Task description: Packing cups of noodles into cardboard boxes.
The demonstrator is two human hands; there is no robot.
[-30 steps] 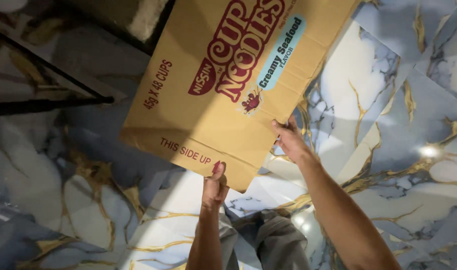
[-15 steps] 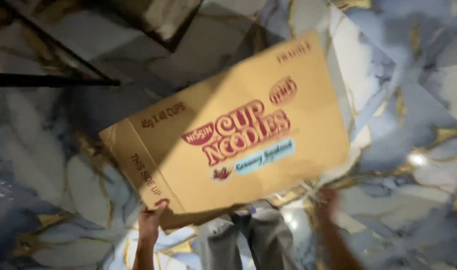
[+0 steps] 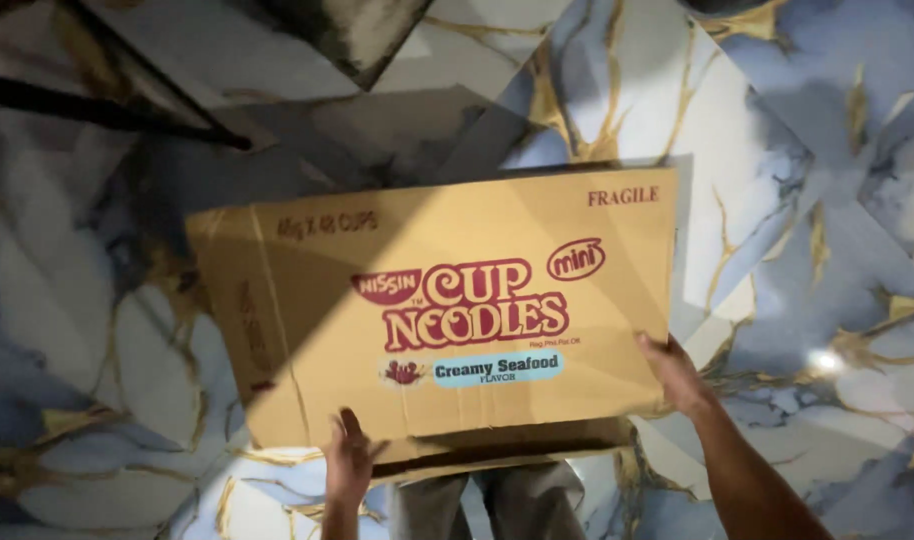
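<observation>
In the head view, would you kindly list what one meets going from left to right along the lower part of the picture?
Marbled floor → left hand at the flattened cardboard box's lower edge → trouser legs under the box → right hand at its lower right corner.

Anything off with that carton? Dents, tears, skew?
The cardboard carton is flattened and held slightly askew over the marbled floor. A flap gapes at its lower edge between the left hand and right hand. No tears visible.
</observation>
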